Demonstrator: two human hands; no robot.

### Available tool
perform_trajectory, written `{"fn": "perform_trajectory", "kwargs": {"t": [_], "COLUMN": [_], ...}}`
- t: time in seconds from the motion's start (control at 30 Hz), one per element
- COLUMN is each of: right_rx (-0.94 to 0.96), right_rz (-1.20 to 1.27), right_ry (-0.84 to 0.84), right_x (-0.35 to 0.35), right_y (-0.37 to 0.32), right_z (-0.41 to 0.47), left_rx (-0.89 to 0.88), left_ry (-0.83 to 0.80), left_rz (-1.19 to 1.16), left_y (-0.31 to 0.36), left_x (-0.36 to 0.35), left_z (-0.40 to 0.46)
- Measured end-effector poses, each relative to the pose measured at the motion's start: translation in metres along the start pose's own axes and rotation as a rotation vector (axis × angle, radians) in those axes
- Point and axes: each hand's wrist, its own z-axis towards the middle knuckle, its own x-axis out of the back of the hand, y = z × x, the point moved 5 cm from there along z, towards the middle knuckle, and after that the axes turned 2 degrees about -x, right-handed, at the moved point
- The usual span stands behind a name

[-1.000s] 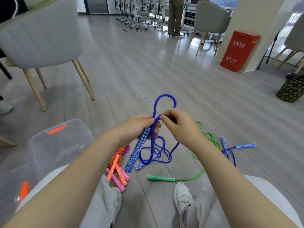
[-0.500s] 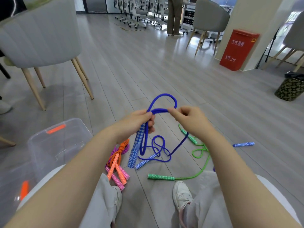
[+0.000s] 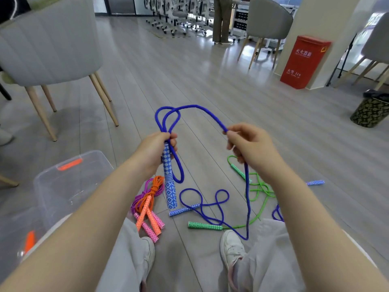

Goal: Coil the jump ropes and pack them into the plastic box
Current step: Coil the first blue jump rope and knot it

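My left hand (image 3: 154, 151) grips the top of a blue patterned handle (image 3: 170, 186) together with loops of the blue jump rope (image 3: 202, 108) that rise above the fist. My right hand (image 3: 249, 147) pinches the same blue rope further along, out to the right; the cord runs through that hand and hangs down to the floor. The rope's other blue handle (image 3: 184, 210) lies on the floor below. The clear plastic box (image 3: 63, 186) with orange latches stands at the lower left, beside my left forearm.
Coiled orange and pink ropes (image 3: 149, 205) lie beside the box. A green rope (image 3: 257, 192) with its handle (image 3: 204, 225) sprawls at the right, and another blue handle (image 3: 315, 182) lies further right. A grey chair (image 3: 50, 49) stands at the left; my shoes and knees are below.
My right hand has moved away to the right from my left hand, drawing a length of blue rope out between them. The loops above my left fist have grown.
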Motion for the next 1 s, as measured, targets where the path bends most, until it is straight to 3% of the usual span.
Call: {"fn": "perform_trajectory", "kwargs": {"t": [0.13, 0.27, 0.47, 0.6, 0.73, 0.9, 1.0], "right_rx": [0.074, 0.134, 0.091, 0.082, -0.085, -0.225, -0.148], "right_rz": [-0.130, -0.316, -0.245, -0.256, -0.219, -0.005, -0.010], "right_ry": [-0.065, -0.091, 0.008, -0.083, -0.188, -0.490, -0.349], "right_x": [-0.034, -0.055, -0.060, -0.066, -0.057, -0.030, -0.032], "right_y": [0.001, 0.001, 0.008, 0.009, 0.013, 0.014, 0.019], "right_z": [-0.003, -0.006, -0.011, -0.014, -0.010, -0.012, -0.008], "left_rx": [0.040, -0.027, -0.198, -0.194, -0.084, -0.039, -0.037], "left_ry": [-0.164, -0.309, -0.195, -0.196, -0.147, -0.060, -0.064], "left_rz": [0.051, 0.137, 0.352, 0.379, 0.010, -0.530, -0.632], "left_y": [-0.006, -0.011, -0.008, -0.011, -0.007, 0.021, 0.033], "left_x": [-0.026, -0.037, -0.035, -0.037, -0.031, 0.005, 0.025], "left_z": [-0.012, -0.018, -0.024, -0.025, -0.016, 0.002, 0.003]}}
